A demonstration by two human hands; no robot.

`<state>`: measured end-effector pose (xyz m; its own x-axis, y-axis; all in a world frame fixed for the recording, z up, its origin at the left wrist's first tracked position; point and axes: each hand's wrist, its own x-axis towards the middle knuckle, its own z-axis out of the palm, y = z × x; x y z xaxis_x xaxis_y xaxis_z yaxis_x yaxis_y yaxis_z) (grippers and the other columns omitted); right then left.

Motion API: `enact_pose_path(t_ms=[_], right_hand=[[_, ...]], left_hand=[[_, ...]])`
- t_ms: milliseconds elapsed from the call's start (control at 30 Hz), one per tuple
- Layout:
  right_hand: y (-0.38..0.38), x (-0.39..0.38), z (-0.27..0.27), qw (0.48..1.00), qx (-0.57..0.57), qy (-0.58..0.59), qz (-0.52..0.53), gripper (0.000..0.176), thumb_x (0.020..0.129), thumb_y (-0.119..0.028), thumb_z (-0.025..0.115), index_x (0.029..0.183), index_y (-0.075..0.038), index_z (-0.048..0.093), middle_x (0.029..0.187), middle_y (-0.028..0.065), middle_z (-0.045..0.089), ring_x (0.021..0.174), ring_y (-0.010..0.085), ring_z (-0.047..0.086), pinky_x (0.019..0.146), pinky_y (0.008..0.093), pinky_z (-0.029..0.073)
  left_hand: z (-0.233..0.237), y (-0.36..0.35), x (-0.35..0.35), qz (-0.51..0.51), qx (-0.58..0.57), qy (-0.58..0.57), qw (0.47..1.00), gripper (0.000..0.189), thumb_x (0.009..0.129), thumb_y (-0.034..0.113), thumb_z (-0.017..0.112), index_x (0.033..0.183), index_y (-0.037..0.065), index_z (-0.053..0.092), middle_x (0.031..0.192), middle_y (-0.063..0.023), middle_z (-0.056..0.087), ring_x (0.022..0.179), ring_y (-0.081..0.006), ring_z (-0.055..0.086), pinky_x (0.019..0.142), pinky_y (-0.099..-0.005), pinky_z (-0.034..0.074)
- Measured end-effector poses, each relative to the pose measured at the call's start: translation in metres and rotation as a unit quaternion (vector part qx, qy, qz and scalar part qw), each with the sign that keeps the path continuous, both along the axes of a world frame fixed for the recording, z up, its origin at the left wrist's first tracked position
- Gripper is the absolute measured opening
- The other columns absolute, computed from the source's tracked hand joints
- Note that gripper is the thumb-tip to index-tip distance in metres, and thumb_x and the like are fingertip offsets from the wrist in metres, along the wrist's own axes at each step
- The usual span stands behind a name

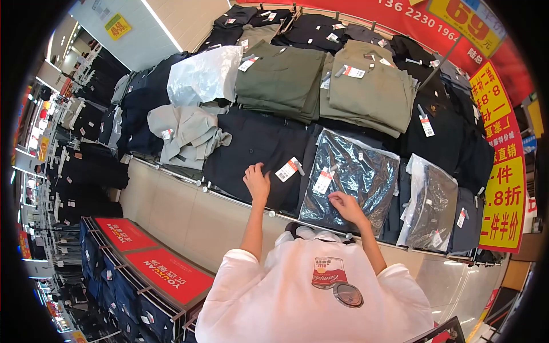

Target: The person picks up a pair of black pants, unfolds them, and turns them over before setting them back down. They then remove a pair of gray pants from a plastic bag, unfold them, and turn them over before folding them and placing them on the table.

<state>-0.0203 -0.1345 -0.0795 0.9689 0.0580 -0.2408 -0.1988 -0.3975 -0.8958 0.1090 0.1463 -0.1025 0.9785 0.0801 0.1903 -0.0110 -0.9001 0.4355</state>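
My left hand rests on folded black trousers, its fingers apart and nothing held, left of a white and red price tag. Over a dark garment in a clear plastic bag is my right hand, near the lower end of another price tag. Its fingers are bent; whether they pinch the plastic is too small to tell. Crumpled light grey trousers lie to the left of the black ones.
Behind are stacks of olive trousers and khaki trousers, with a white plastic bag beside them. A metal rail edges the display. Another bagged garment lies right. A rack with red panels stands lower left.
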Motion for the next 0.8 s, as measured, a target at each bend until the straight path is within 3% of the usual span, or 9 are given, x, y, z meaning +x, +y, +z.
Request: enact_pose_path(t_ms=[33, 167, 267, 367, 467, 533, 567, 800], right_hand=[[0.001, 0.0, 0.0, 1.0, -0.007, -0.002, 0.001, 0.019, 0.086, -0.013, 0.055, 0.101, -0.001, 0.059, 0.089, 0.0117, 0.066, 0.08, 0.0199, 0.064, 0.073, 0.0302, 0.05], [0.002, 0.0, -0.007, 1.0, 0.005, -0.006, 0.005, 0.02, 0.086, -0.014, 0.055, 0.101, -0.001, 0.059, 0.088, 0.011, 0.066, 0.079, 0.0196, 0.064, 0.071, 0.03, 0.049], [0.003, 0.002, -0.007, 1.0, 0.005, -0.002, 0.01, 0.02, 0.087, -0.015, 0.055, 0.101, -0.001, 0.059, 0.086, 0.0106, 0.065, 0.077, 0.0193, 0.064, 0.07, 0.0298, 0.049], [0.004, 0.002, -0.006, 1.0, 0.01, -0.011, 0.011, 0.02, 0.087, -0.015, 0.054, 0.101, -0.001, 0.059, 0.084, 0.0104, 0.065, 0.077, 0.019, 0.064, 0.069, 0.0296, 0.049], [0.005, 0.003, -0.004, 1.0, 0.009, 0.012, 0.024, 0.02, 0.088, -0.013, 0.054, 0.102, 0.0, 0.059, 0.09, 0.0088, 0.065, 0.082, 0.0153, 0.063, 0.074, 0.0271, 0.049], [0.005, 0.004, -0.002, 1.0, 0.012, 0.016, 0.017, 0.02, 0.088, -0.013, 0.054, 0.102, 0.0, 0.059, 0.09, 0.0091, 0.065, 0.082, 0.0154, 0.063, 0.074, 0.027, 0.048], [0.005, 0.004, -0.002, 1.0, 0.013, 0.015, 0.017, 0.02, 0.088, -0.013, 0.054, 0.102, 0.0, 0.059, 0.09, 0.0091, 0.065, 0.082, 0.0154, 0.063, 0.074, 0.027, 0.048], [0.002, 0.003, -0.003, 0.999, 0.03, 0.025, 0.008, 0.023, 0.087, -0.016, 0.056, 0.103, 0.0, 0.059, 0.089, 0.0094, 0.065, 0.082, 0.0164, 0.063, 0.073, 0.0274, 0.048]], left_hand=[[-0.002, 0.004, 0.005, -0.013, 0.006, -0.006, 1.0, 0.018, 0.081, 0.018, 0.06, 0.096, 0.008, 0.059, 0.094, -0.0106, 0.06, 0.1, -0.0302, 0.053, 0.081, -0.0443, 0.04], [-0.003, 0.014, 0.014, 0.027, -0.084, 0.042, 0.995, 0.015, 0.086, 0.016, 0.054, 0.088, 0.003, 0.06, 0.08, -0.0169, 0.061, 0.081, -0.0368, 0.056, 0.071, -0.045, 0.043], [0.005, 0.04, 0.031, -0.056, -0.205, -0.088, 0.973, 0.014, 0.087, 0.012, 0.05, 0.085, -0.001, 0.056, 0.076, -0.0215, 0.056, 0.073, -0.0372, 0.055, 0.066, -0.0414, 0.043], [0.048, 0.07, 0.048, 0.01, -0.388, -0.059, 0.92, 0.02, 0.091, 0.017, 0.048, 0.088, -0.002, 0.054, 0.083, -0.0133, 0.056, 0.074, -0.0233, 0.051, 0.069, -0.0354, 0.041], [0.086, 0.103, 0.065, 0.09, -0.604, -0.072, 0.788, 0.03, 0.095, 0.027, 0.045, 0.103, 0.0, 0.052, 0.1, -0.0088, 0.057, 0.085, -0.0199, 0.054, 0.078, -0.0316, 0.044], [0.136, 0.102, 0.058, 0.079, -0.669, -0.073, 0.736, 0.036, 0.095, 0.032, 0.044, 0.109, -0.001, 0.049, 0.105, -0.012, 0.056, 0.094, -0.0211, 0.056, 0.086, -0.0334, 0.045], [0.139, 0.112, 0.061, 0.053, -0.67, -0.084, 0.735, 0.037, 0.095, 0.033, 0.043, 0.11, 0.0, 0.049, 0.108, -0.0123, 0.057, 0.098, -0.0221, 0.057, 0.087, -0.0355, 0.047], [0.187, 0.083, 0.049, -0.039, -0.732, -0.069, 0.677, 0.033, 0.095, 0.03, 0.044, 0.11, 0.001, 0.051, 0.103, -0.0102, 0.059, 0.092, -0.0213, 0.06, 0.084, -0.0347, 0.049]])
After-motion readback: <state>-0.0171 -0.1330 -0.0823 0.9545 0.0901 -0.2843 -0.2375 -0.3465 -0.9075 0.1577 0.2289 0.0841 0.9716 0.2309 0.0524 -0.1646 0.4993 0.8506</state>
